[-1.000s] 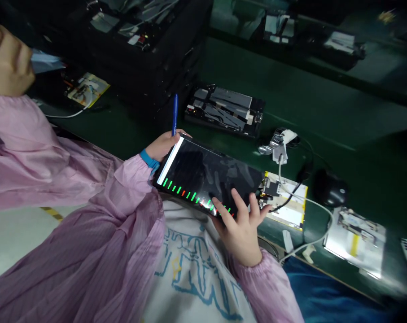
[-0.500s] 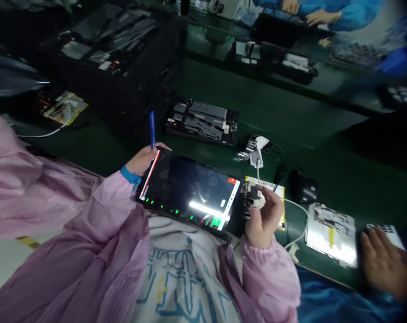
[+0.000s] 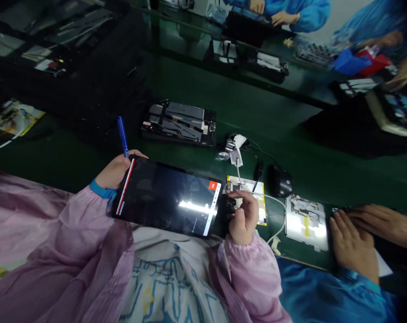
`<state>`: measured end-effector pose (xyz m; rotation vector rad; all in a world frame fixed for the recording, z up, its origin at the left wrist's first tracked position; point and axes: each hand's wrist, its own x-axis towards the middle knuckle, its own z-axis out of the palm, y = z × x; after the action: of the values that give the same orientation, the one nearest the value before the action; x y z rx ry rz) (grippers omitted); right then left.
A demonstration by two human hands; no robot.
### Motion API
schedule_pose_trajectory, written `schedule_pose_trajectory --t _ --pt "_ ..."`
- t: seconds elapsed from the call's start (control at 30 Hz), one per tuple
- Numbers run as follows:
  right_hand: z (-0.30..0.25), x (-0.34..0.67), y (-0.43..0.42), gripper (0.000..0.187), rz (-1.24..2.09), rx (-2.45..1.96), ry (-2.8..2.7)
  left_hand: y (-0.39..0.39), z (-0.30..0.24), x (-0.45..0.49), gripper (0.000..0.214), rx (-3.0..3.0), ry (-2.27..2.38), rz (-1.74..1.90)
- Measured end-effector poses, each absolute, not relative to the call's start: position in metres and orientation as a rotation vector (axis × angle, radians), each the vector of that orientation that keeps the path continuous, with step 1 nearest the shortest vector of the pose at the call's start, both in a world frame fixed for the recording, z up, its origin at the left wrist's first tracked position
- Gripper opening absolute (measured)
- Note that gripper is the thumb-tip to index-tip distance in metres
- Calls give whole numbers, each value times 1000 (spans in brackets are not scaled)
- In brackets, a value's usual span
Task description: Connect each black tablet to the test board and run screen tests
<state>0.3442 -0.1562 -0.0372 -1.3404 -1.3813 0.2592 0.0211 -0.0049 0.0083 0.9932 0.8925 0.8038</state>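
My left hand (image 3: 349,237), in a blue sleeve, lies flat with fingers stretched out on the green bench, just right of a white circuit board (image 3: 306,222). My right hand (image 3: 381,220) reaches in from the right, fingers extended over a small dark part I cannot make out. Neither hand visibly holds anything. To my left a co-worker in a pink smock holds a dark tablet (image 3: 166,199) and a blue pen (image 3: 122,134) in one hand (image 3: 114,172). The co-worker's other hand (image 3: 244,215) pinches at a yellow-edged board (image 3: 257,188) by the tablet's right edge.
An opened tablet chassis (image 3: 179,123) lies behind the tablet. A white cable adapter (image 3: 235,148) and a black mouse (image 3: 281,181) sit mid-bench. Dark trays (image 3: 38,67) are stacked at the far left. Other people in blue sleeves (image 3: 300,13) work at the far bench.
The view has swung right and both my hands have come into sight. The co-worker's hand left the tablet screen for the yellow-edged board. The screen's green bars have gone.
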Motion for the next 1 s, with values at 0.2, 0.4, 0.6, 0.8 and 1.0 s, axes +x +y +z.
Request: schedule_pose_trajectory --t 0.2,0.4,0.6,0.8,1.0 --pt "-37 341 -157 26 233 -1333 -1342 -5 2 19 33 1028 905 813" --pt "-38 339 -159 26 212 -1410 -1304 -5 1 19 55 1092 830 825" --pt "-37 338 -158 28 209 -1446 -1272 -5 1 20 61 1061 825 804" --pt "-38 338 -157 27 203 -1442 -1274 -6 3 23 68 1042 862 813" --pt "-40 339 -157 26 217 -1431 -1298 -9 6 25 60 1054 887 828"
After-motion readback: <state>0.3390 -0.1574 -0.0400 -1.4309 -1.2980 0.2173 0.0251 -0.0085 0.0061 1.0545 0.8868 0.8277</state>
